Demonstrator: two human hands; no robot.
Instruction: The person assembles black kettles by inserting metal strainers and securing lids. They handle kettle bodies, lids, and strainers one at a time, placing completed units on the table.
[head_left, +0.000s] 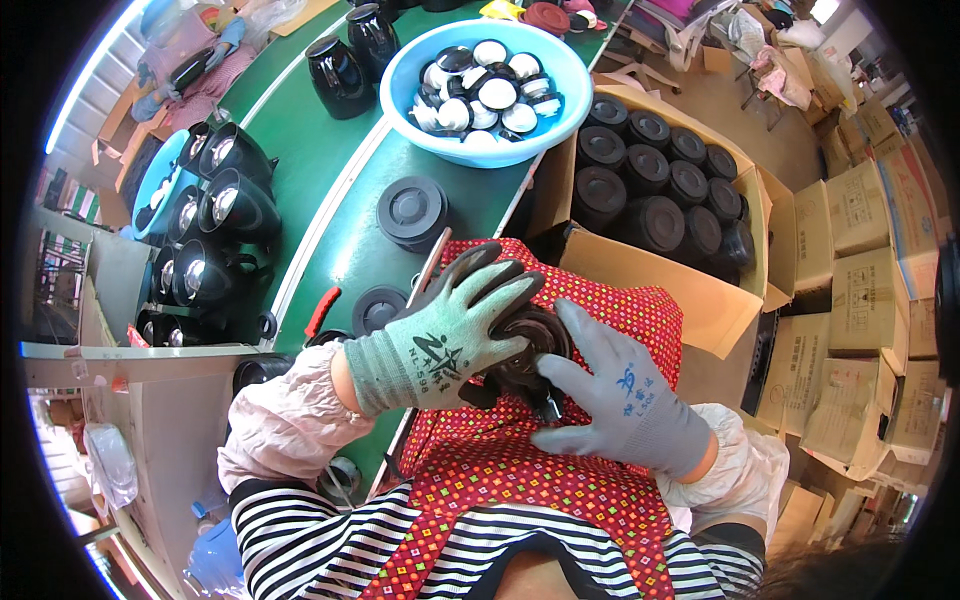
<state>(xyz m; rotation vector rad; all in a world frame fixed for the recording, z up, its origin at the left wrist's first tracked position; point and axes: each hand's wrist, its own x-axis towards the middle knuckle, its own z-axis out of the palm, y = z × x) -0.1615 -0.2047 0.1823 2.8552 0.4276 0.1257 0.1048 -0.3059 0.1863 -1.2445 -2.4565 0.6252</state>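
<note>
A glossy dark vessel or vessel part (541, 337) is held over my lap, in front of a red patterned apron (637, 315). My left hand (442, 330), in a green glove with dark fingertips, grips its left side and covers much of it. From the right, my right hand (626, 394) in a grey glove touches its edge with spread fingers; whether it grips is unclear. A small shiny piece (551, 407) shows at the vessel's lower end. Just beyond my left hand, round black ribbed parts (411, 210) and another black disc (379, 307) lie on the green work table (341, 217).
A blue basin (487, 154) holds black-and-white lids. An open carton (660, 292) of black vessels stands right of the table. Black jugs (232, 202) line the left, near a red-handled tool (323, 311). Stacked cartons (862, 292) stand far right. Another person's gloved hands (217, 56) hold a black vessel.
</note>
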